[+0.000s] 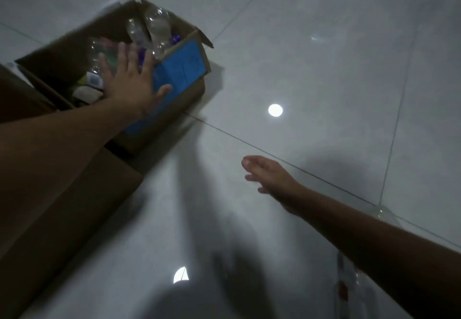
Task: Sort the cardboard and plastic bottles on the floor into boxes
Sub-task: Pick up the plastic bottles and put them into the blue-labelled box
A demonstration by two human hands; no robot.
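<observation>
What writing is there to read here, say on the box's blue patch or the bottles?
No text can be read.
Blue label on the cardboard box: faint marks, too blurred.
Bottles in the box: labels too blurred.
Floor bottle under the right arm: label too blurred.

— Where is the box?
— Upper left of the frame: an open brown cardboard box [195,93], flaps raised, with a blue label [179,69] on its near side.
— And inside?
— Clear plastic bottles [157,29], crumpled, sticking up at the far end; the rest is blurred.
— Other cardboard?
— A second brown carton [62,206] in the lower left, touching the first.
— Anything loose?
— One clear bottle [381,212] on the floor at the right, and a blurred labelled bottle [346,278] in the lower right.
</observation>
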